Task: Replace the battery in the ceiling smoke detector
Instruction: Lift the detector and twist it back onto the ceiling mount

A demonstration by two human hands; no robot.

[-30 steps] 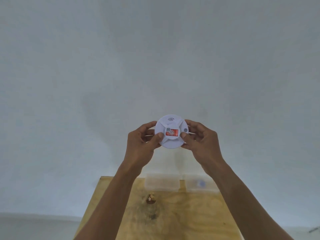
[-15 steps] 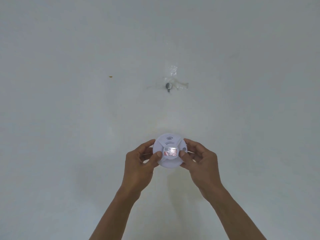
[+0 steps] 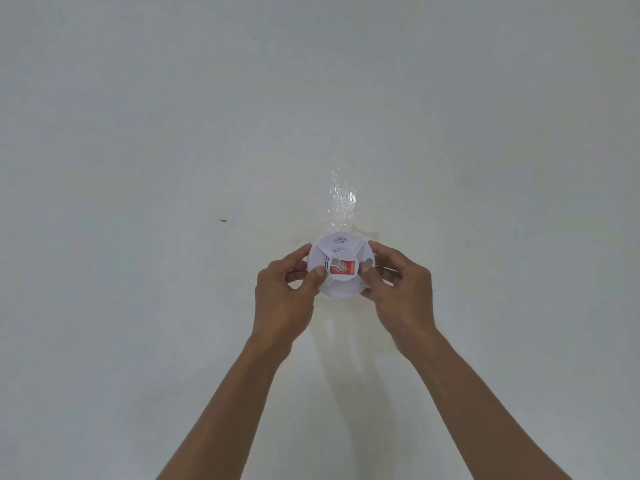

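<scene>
Smoke detector (image 3: 341, 268), white and round, sits just below the centre of the frame, held between both hands against the pale ceiling (image 3: 138, 133). Left hand (image 3: 284, 299) closes on its left rim, thumb tip pressed on the lower left of the face, fingers curled behind the edge. Right hand (image 3: 401, 292) closes on the right rim, thumb lying on the face beside a small grey button (image 3: 369, 261), fingers wrapped round the back. A red label (image 3: 343, 268) shows at the centre of the face, between the two thumbs. Crinkled clear tape (image 3: 342, 195) runs on the ceiling directly above the detector. A small brown speck (image 3: 223, 221) marks the ceiling to the left. Both forearms enter from the bottom edge.
</scene>
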